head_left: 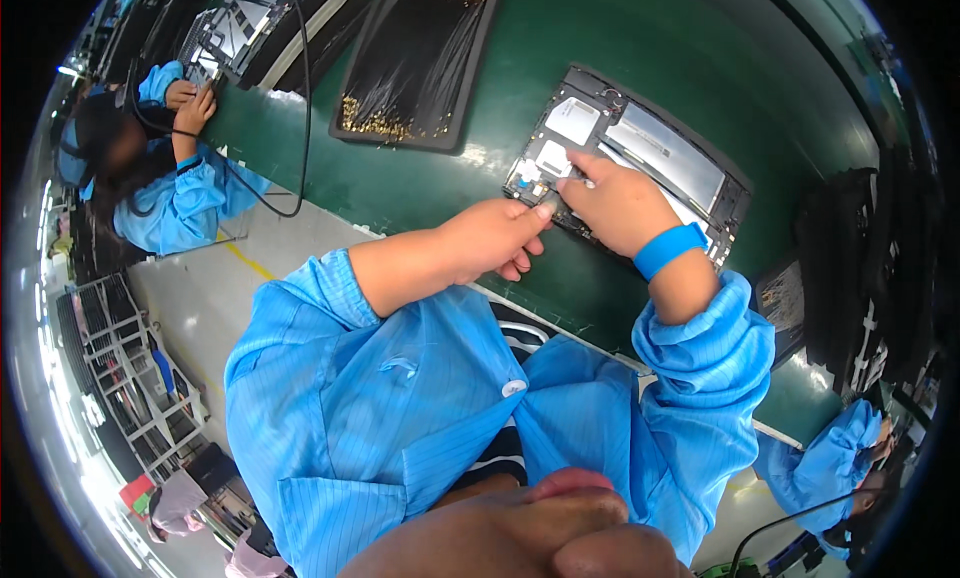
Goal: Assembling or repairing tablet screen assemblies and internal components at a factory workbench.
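Observation:
An opened tablet chassis (pixel 668 153) lies on the green belt, showing a silver battery panel, white labels and small boards. My left hand (pixel 495 240) rests at its near left corner, thumb pressed on the edge, fingers curled. My right hand (pixel 618 200), with a blue wrist strap (pixel 668 249), reaches over the lower left part of the chassis, its fingertips pinching something small by the board; the pinched part is too small to name. Both forearms wear blue smock sleeves.
A black tray (pixel 420 63) with gold-tipped thin parts lies further along the green belt (pixel 560 38). A co-worker in a blue smock (pixel 175 193) handles another device at the far left; a black cable (pixel 300 98) hangs there. Another person's sleeve (pixel 825 463) shows at lower right. Racks (pixel 120 378) stand on the floor.

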A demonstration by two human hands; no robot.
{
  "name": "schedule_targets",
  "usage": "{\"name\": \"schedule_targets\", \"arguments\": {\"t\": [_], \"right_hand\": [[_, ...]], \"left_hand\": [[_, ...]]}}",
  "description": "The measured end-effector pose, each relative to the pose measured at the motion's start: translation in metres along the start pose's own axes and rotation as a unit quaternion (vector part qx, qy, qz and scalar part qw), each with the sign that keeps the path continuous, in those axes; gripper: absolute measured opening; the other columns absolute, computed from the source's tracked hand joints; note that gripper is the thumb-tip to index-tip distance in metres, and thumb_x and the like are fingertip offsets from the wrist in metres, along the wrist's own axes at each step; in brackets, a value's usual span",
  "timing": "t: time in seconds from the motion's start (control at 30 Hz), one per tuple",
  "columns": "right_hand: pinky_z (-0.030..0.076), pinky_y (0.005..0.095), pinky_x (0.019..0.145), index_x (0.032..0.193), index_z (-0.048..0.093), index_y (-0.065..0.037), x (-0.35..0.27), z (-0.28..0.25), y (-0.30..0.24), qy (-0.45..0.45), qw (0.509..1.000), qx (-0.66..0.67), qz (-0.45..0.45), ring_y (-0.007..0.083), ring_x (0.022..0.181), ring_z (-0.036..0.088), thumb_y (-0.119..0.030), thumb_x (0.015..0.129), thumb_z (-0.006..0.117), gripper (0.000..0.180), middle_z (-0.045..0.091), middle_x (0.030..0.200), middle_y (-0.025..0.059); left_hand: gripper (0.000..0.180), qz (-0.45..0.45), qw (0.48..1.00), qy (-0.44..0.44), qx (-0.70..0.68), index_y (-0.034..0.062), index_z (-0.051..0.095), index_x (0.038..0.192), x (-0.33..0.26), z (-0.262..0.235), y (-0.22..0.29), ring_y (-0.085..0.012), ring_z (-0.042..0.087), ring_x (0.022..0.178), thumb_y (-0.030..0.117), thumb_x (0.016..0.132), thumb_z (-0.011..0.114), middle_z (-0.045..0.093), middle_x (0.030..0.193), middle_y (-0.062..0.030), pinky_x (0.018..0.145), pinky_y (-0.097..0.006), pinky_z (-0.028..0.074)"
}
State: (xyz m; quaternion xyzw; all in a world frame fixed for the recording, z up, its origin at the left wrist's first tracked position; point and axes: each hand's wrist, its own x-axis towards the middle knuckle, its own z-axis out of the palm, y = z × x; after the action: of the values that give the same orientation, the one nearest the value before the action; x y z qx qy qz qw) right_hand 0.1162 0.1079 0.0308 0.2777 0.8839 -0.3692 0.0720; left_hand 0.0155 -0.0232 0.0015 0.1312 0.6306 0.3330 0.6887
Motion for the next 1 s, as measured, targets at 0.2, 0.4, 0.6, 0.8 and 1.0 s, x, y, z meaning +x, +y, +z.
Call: {"name": "schedule_targets", "arguments": {"t": [0.2,0.4,0.6,0.8,1.0], "right_hand": [[0.042,0.0335,0.074,0.087,0.058,-0.004,-0.007,-0.002,0.014,0.137,0.978,0.149,0.050,0.0309,0.081,0.054,-0.031,0.078,0.045,0.032,0.057,0.085,0.0175],[0.039,0.0367,0.082,0.101,0.054,-0.003,-0.135,-0.034,0.145,0.404,0.816,-0.013,0.413,0.0316,0.099,0.047,-0.040,0.075,0.046,0.046,0.053,0.100,0.0193],[0.040,0.0383,0.080,0.096,0.057,-0.005,-0.164,-0.025,0.160,0.361,0.781,-0.068,0.506,0.0353,0.089,0.051,-0.041,0.076,0.045,0.043,0.055,0.090,0.0226],[0.041,0.0396,0.076,0.092,0.059,-0.008,-0.164,-0.029,0.175,0.410,0.750,-0.093,0.510,0.0352,0.086,0.053,-0.037,0.077,0.043,0.036,0.056,0.088,0.0213],[0.042,0.0393,0.076,0.093,0.059,-0.009,-0.174,-0.030,0.167,0.382,0.772,-0.055,0.505,0.0344,0.085,0.053,-0.035,0.078,0.042,0.034,0.056,0.088,0.0208]], "left_hand": [[0.048,-0.008,1.000,0.013,-0.022,0.0005,0.047,0.099,0.000,-0.009,-0.001,-0.0123,0.051,0.062,0.045,0.080,0.045,0.051,0.080,-0.0061,0.052,-0.025,0.046],[0.054,-0.012,0.996,-0.033,-0.078,-0.0040,0.042,0.105,0.001,-0.013,0.009,-0.0147,0.051,0.061,0.044,0.081,0.044,0.049,0.080,-0.0079,0.055,-0.029,0.048],[0.051,-0.052,0.997,-0.024,-0.045,-0.0039,0.042,0.105,0.001,-0.010,0.014,-0.0149,0.051,0.063,0.041,0.082,0.045,0.048,0.080,-0.0085,0.056,-0.029,0.048],[0.048,-0.018,1.000,0.000,-0.023,-0.0020,0.044,0.104,0.000,-0.006,0.009,-0.0141,0.051,0.064,0.040,0.081,0.047,0.048,0.080,-0.0075,0.056,-0.027,0.047],[0.046,-0.002,1.000,0.015,-0.003,0.0006,0.047,0.101,-0.003,-0.002,0.006,-0.0127,0.049,0.065,0.041,0.079,0.048,0.047,0.081,-0.0061,0.057,-0.025,0.046]]}}
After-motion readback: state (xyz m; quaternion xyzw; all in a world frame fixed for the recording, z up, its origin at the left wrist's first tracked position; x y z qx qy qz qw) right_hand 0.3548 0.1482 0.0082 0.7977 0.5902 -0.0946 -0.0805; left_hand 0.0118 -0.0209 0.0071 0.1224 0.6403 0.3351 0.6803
